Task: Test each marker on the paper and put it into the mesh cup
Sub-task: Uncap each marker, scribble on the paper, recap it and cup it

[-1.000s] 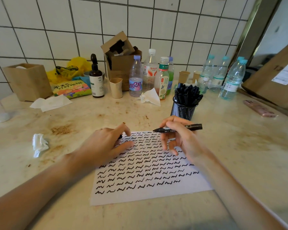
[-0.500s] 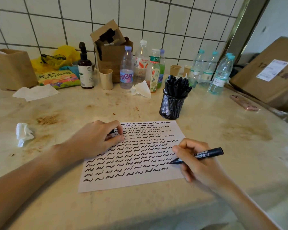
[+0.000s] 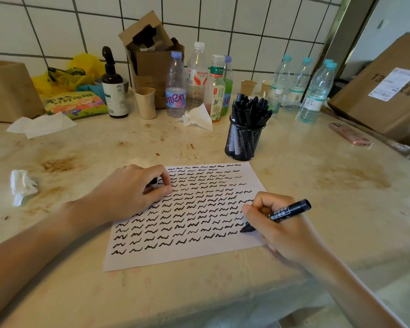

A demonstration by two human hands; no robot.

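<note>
A white paper [image 3: 199, 256] covered with rows of black squiggles lies on the counter in front of me. My right hand [image 3: 277, 228] grips a black marker [image 3: 291, 210] with its tip on the paper's right edge, near the lower rows. My left hand [image 3: 128, 192] rests on the paper's upper left part, its fingers curled round a small black marker cap [image 3: 154, 181] that is mostly hidden. Behind the paper stands a black mesh cup [image 3: 243, 142] filled with several black markers [image 3: 249, 110].
Bottles [image 3: 175, 86], a brown pump bottle [image 3: 114, 88], paper cups [image 3: 146, 102], cardboard boxes [image 3: 152, 53] and tissues [image 3: 40, 125] line the tiled back wall. A crumpled tissue [image 3: 21, 185] lies left. A pink phone [image 3: 350, 137] and a large box [image 3: 384, 91] sit at right.
My right hand brought the marker down from above the paper to its lower right edge and has drawn along the row. My left hand stays on the paper.
</note>
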